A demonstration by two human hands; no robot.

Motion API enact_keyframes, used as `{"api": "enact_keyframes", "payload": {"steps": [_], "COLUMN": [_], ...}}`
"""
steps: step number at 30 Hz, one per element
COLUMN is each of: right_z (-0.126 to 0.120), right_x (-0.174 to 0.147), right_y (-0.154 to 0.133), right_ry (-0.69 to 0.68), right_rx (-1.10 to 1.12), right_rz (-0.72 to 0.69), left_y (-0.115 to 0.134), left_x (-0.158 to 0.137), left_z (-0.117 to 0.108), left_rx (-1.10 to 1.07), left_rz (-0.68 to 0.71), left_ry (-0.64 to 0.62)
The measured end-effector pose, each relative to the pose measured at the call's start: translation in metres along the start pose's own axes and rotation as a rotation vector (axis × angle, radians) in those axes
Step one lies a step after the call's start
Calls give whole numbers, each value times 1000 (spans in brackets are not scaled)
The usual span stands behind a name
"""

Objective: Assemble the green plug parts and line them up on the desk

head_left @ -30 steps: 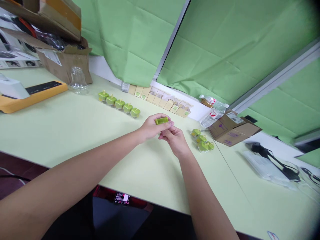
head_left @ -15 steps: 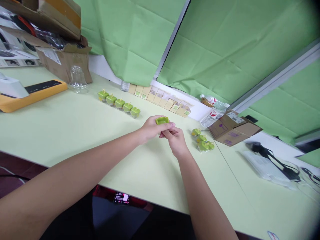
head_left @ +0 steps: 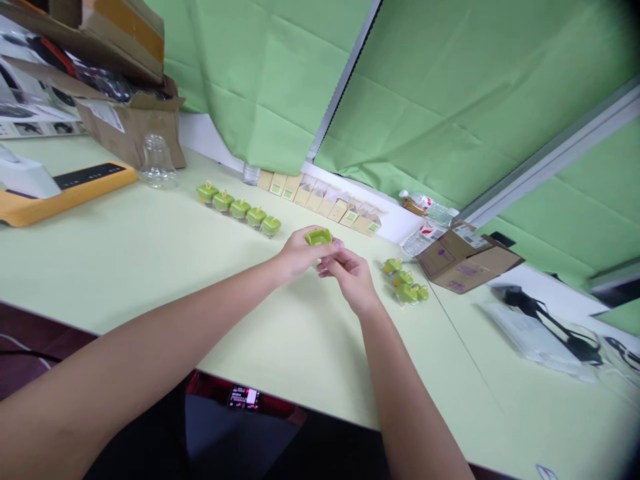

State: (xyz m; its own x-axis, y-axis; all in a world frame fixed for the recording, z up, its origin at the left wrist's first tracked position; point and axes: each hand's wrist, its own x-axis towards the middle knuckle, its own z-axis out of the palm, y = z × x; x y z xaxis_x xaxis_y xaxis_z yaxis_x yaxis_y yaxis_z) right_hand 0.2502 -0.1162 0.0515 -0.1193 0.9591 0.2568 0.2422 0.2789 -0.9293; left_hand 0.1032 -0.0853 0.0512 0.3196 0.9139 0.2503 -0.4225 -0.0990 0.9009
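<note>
My left hand (head_left: pixel 301 252) is closed around a small green lid (head_left: pixel 319 237), its hollow side tilted up toward me. Right beside it, my right hand (head_left: pixel 350 275) has its fingers bent and pinched together near the left fingertips; what they hold, if anything, is hidden. Beyond the left hand stands a row of several small clear containers with green lids (head_left: pixel 240 209), each lid with a loop on top. To the right of my hands sits a smaller group of similar green-lidded containers (head_left: pixel 404 280).
Small cardboard boxes (head_left: pixel 315 197) line the back edge of the table (head_left: pixel 150 260). A clear jar (head_left: pixel 158 163), an orange-and-black device (head_left: pixel 95 183) and an open carton (head_left: pixel 135 123) stand at left. Bottles (head_left: pixel 425 230), a carton (head_left: pixel 465 260) and black cables (head_left: pixel 555 327) lie at right.
My left hand has shifted slightly left with the green lid, and the lid's opening has turned a little. My right fingers have drawn slightly apart from the left hand.
</note>
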Motion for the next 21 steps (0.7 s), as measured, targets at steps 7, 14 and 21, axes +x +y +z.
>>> {"api": "enact_keyframes", "payload": {"steps": [7,14,21], "right_z": [-20,-20,-18], "right_x": [1,6,7], "right_y": [27,38,16], "right_ry": [44,93,205], "right_rx": [-748,-493,28], "right_rz": [-77,35,65], "left_y": [-2,-8,-6], "left_x": [8,11,11], "left_z": [-12,-16,-22], "left_rx": [216,447,727], "left_rz": [102,182,279], "left_ry": [294,273,276]}}
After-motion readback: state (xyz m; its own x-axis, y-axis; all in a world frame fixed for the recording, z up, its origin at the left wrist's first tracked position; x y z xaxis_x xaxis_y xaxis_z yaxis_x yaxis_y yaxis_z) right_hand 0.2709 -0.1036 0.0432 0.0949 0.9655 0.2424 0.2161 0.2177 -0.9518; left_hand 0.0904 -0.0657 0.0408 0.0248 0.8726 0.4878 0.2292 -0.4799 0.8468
